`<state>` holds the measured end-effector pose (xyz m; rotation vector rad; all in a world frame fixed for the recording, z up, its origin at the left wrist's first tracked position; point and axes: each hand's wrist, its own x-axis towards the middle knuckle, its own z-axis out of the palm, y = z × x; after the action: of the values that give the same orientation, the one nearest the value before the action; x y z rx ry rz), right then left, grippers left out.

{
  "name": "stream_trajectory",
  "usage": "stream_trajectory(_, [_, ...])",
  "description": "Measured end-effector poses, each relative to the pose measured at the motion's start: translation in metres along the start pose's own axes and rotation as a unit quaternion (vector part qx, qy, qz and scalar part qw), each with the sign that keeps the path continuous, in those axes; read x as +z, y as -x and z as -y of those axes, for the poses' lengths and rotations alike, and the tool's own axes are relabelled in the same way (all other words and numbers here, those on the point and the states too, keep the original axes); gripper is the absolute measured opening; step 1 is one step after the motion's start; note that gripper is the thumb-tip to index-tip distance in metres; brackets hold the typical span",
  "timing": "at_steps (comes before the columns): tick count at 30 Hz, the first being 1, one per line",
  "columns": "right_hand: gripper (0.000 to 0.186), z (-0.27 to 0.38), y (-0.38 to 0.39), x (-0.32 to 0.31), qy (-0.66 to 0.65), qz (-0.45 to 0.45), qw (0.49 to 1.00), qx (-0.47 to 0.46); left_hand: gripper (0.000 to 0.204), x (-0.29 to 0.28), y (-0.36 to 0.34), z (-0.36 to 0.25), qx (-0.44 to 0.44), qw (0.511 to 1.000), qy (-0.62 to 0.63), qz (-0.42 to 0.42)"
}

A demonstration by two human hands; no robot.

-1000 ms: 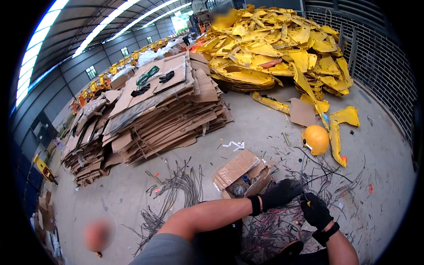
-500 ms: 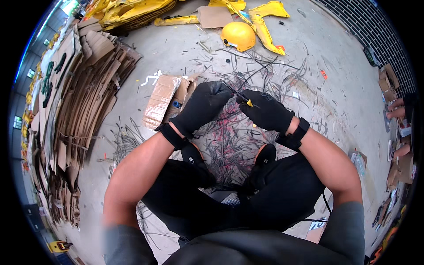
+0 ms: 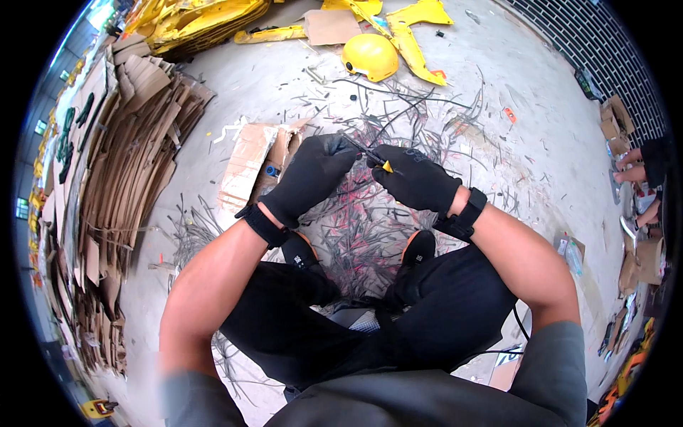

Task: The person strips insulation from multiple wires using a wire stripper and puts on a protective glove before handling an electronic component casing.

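My left hand (image 3: pixel 320 171), in a black glove, is closed in a pinch on the end of a thin dark piece like a cable, mostly hidden by the fingers. Close to its right, my gloved right hand (image 3: pixel 413 176) wraps round a slim black-and-yellow hand tool (image 3: pixel 387 166); its exact kind is unclear. The tool's dark front end reaches toward the left fingertips. Below both hands, a spread of cable scraps (image 3: pixel 356 242), black, grey and red, lies on the floor between my shoes.
A torn cardboard box (image 3: pixel 245 164) lies beyond my left forearm. Stacked flattened cardboard (image 3: pixel 135 156) rises at the left. Ahead are a yellow helmet-like shell (image 3: pixel 370 57) and yellow panels (image 3: pixel 416 35). Another person's legs (image 3: pixel 633 165) show at the right among boxes.
The whole view has shifted slightly, so the floor and surroundings appear farther left. Both hands stay close together, with the tool still in the right one.
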<state>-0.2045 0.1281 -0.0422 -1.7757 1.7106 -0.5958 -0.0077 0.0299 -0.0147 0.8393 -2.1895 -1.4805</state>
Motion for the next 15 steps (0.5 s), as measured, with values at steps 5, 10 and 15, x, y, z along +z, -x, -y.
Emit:
stream_trajectory(5, [0.030, -0.005, 0.001, 0.005, 0.020, -0.017, 1.000, 0.008, 0.025, 0.002, -0.003, 0.005, 0.010, 1.000, -0.020, 0.006])
stream_trajectory(10, [0.030, -0.002, 0.001, 0.006, 0.046, -0.039, 0.998, -0.014, 0.025, 0.005, 0.000, 0.001, -0.028, 1.000, 0.007, 0.001])
stream_trajectory(15, [0.031, -0.004, 0.000, 0.007, 0.063, -0.056, 0.996, -0.034, 0.022, 0.007, -0.001, 0.000, -0.065, 0.997, 0.043, -0.001])
